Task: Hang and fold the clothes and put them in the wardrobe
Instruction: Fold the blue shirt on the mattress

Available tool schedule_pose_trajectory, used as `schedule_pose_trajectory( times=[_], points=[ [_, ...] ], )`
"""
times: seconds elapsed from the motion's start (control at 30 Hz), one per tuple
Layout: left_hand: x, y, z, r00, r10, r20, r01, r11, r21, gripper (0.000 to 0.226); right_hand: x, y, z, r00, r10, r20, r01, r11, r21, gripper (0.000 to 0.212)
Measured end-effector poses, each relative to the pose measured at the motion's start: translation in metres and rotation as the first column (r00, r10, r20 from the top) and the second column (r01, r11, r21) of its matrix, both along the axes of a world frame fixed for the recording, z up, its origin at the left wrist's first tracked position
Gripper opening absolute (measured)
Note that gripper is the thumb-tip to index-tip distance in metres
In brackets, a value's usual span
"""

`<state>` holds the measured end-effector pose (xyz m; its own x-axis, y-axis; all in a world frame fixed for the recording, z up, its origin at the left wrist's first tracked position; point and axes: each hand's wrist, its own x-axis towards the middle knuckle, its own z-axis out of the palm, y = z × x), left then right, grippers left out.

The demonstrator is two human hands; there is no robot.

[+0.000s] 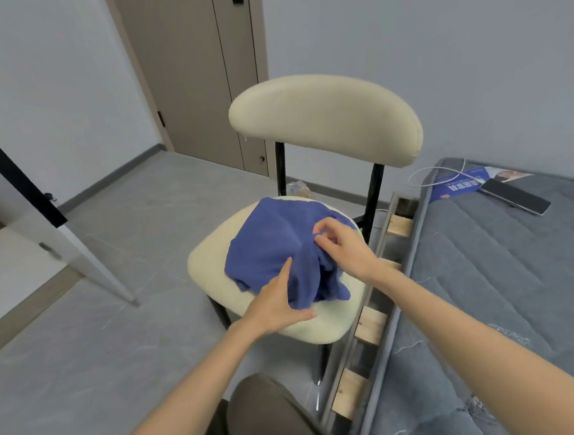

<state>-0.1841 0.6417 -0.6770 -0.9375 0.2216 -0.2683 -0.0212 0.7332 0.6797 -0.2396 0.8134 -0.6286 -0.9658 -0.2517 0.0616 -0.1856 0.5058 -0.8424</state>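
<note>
Blue knit garment (274,249) sits crumpled in a soft, textured heap on the padded cream seat of the chair (321,324). The right hand (344,247) pinches a ridge of fabric with curled fingertips. The left hand (273,304) grips a hanging fold, index finger straight on top and the other fingers hidden beneath.

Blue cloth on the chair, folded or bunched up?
Bunched up: the cloth sits rumpled on the seat, with uneven creases; the right hand pinches it.
</note>
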Motion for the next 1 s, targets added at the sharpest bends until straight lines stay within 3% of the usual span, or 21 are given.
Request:
schedule_pose_trajectory(
  times=[0.07,0.17,0.3,0.4,0.5,0.57,0.7,0.77,0.9,1.0],
  points=[
    [0.001,0.009,0.019,0.991,0.098,-0.091,-0.083,0.983,0.163,0.105,0.0,0.0,0.037,0.999,0.0,-0.035,-0.004,0.995,-0.097,0.009],
    [0.004,0.017,0.06,0.972,0.141,-0.187,-0.068,0.934,0.352,0.096,0.006,0.001,0.089,0.995,0.031,-0.09,-0.05,0.976,-0.212,0.009],
    [0.011,0.034,0.113,0.96,0.18,-0.214,-0.053,0.868,0.495,0.093,0.025,0.0,0.145,0.978,0.089,-0.189,-0.141,0.95,-0.278,0.008],
    [0.015,0.038,0.14,0.918,0.265,-0.296,-0.082,0.856,0.51,0.061,0.04,0.001,0.179,0.96,0.081,-0.27,-0.164,0.939,-0.303,0.004],
    [0.02,0.03,0.164,0.851,0.301,-0.431,-0.087,0.889,0.45,0.018,0.047,0.013,0.202,0.927,-0.007,-0.374,-0.065,0.982,-0.179,0.004],
    [0.023,0.021,0.178,0.815,0.309,-0.491,-0.096,0.906,0.411,0.011,0.051,0.026,0.211,0.906,-0.018,-0.422,0.001,0.999,-0.041,0.013],
    [0.028,0.007,0.206,0.764,0.295,-0.573,-0.137,0.943,0.303,0.024,0.07,0.049,0.22,0.914,0.074,-0.399,0.048,0.957,0.287,0.049],
    [0.032,0.003,0.219,0.749,0.272,-0.604,-0.158,0.959,0.237,0.035,0.077,0.057,0.22,0.929,0.113,-0.352,0.051,0.903,0.427,0.055],
    [0.041,-0.001,0.242,0.744,0.263,-0.614,-0.164,0.963,0.214,0.04,0.083,0.07,0.219,0.957,0.101,-0.272,0.083,0.801,0.593,0.047],
    [0.046,-0.003,0.261,0.752,0.352,-0.557,-0.181,0.923,0.339,0.045,0.085,0.082,0.211,0.953,-0.031,-0.302,0.215,0.771,0.599,0.038]
  ],
)
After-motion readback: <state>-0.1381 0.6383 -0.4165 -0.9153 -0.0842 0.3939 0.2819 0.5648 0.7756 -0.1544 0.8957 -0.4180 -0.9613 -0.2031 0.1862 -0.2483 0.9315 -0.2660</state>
